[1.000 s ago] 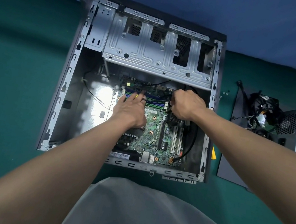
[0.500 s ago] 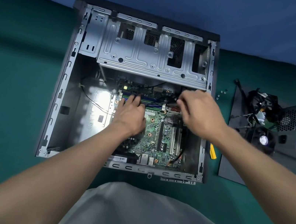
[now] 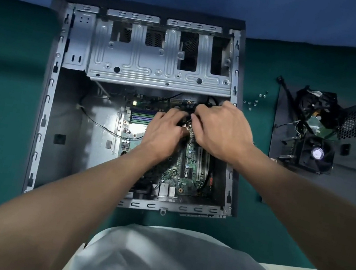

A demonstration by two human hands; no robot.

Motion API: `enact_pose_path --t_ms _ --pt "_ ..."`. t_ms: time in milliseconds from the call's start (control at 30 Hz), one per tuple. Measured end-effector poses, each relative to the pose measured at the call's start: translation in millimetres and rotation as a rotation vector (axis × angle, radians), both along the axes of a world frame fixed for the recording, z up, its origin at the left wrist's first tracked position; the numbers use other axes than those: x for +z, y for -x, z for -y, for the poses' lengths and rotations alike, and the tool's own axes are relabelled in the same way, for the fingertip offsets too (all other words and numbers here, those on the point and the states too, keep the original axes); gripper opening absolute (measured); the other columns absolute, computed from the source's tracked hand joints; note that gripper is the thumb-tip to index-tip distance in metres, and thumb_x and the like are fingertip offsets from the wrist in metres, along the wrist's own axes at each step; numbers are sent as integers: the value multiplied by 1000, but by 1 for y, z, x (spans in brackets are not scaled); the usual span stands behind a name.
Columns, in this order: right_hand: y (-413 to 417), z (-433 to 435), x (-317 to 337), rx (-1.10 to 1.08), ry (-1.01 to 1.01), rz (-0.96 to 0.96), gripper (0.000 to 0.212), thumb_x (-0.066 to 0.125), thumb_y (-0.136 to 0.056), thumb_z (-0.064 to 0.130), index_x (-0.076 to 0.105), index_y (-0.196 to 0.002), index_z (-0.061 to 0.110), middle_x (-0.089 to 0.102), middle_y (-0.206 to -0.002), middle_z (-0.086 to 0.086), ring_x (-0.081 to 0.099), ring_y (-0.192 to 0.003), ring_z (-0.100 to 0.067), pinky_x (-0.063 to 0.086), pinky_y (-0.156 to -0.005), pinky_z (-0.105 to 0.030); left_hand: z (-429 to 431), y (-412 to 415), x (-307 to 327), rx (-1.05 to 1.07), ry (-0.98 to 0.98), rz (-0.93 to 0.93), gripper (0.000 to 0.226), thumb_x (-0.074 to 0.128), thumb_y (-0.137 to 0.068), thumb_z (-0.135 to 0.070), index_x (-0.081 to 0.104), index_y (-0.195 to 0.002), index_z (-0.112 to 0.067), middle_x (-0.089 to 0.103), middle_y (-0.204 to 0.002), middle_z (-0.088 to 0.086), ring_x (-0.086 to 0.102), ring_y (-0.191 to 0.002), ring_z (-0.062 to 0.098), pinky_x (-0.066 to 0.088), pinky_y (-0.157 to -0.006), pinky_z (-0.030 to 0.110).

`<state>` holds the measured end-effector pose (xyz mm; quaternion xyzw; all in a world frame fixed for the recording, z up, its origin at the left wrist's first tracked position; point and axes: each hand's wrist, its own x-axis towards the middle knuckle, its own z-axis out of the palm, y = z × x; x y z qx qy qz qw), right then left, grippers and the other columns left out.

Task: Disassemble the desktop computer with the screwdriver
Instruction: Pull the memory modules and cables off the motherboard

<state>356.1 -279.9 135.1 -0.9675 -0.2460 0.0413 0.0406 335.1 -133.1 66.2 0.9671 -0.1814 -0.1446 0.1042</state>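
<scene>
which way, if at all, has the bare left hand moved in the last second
Yes. The left hand slid right along the blue and green memory slots, off their middle to their right end, next to the right hand.

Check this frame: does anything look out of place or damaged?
Several small screws lie scattered loose on the green cloth just right of the computer case, not gathered in anything; they could easily be lost. Nothing looks damaged.
</scene>
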Motion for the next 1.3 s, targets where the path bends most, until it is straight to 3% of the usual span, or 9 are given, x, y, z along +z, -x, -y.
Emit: enact_pose_path --t_ms 133,300,467,900,1033,1200,1300 --pt "1 1 -2 -18 -1 23 21 43 -95 25 42 -75 17 58 -57 -5 42 -48 -25 38 -78 -35 -1 2 -3 46 -44 7 26 70 -83 -18 72 -109 -20 42 -145 2 27 -136 22 29 -98 37" --pt "-1 1 -3 -20 -25 1 19 42 -95 25 37 -78 19 57 -58 -4 45 -50 -25 37 -80 -34 -3 5 -6 50 8 -17 28 60 -92 -28 67 -118 -33 38 -148 0 24 -138 21 28 -98 37" --pt "-1 2 -2 -13 -23 -16 17 39 -96 25 37 -81 18 57 -60 -2 46 -52 -24 37 -83 -33 -4 6 -8 51 -31 -49 23 61 -92 -31 68 -113 -39 32 -151 -3 21 -139 20 28 -101 38" --pt "-1 1 0 -22 -47 13 17 37 -96 24 39 -81 17 61 -66 -4 43 -55 -25 34 -82 -31 -4 8 -7 41 74 58 6 78 -74 -20 78 -78 -15 52 -134 11 38 -128 31 39 -87 44" --pt "-2 2 0 -33 -74 18 19 37 -97 25 43 -81 16 61 -63 -4 42 -52 -25 35 -81 -31 -4 10 -7 39 113 104 11 82 -71 -21 76 -73 -12 56 -127 13 39 -123 29 43 -84 44" --pt "0 2 -1 -86 -221 26 30 43 -100 34 58 -88 11 62 -68 -3 48 -58 -24 33 -73 -28 -10 11 -2 120 128 118 13 77 -77 -28 77 -82 -17 53 -130 6 34 -124 22 38 -95 43" --pt "0 6 3 -190 -473 -59 29 46 -99 36 62 -105 12 69 -90 -4 62 -78 -27 49 -76 -39 -15 12 7 224 181 138 18 74 -80 -31 77 -93 -18 53 -129 0 37 -123 19 34 -96 39"
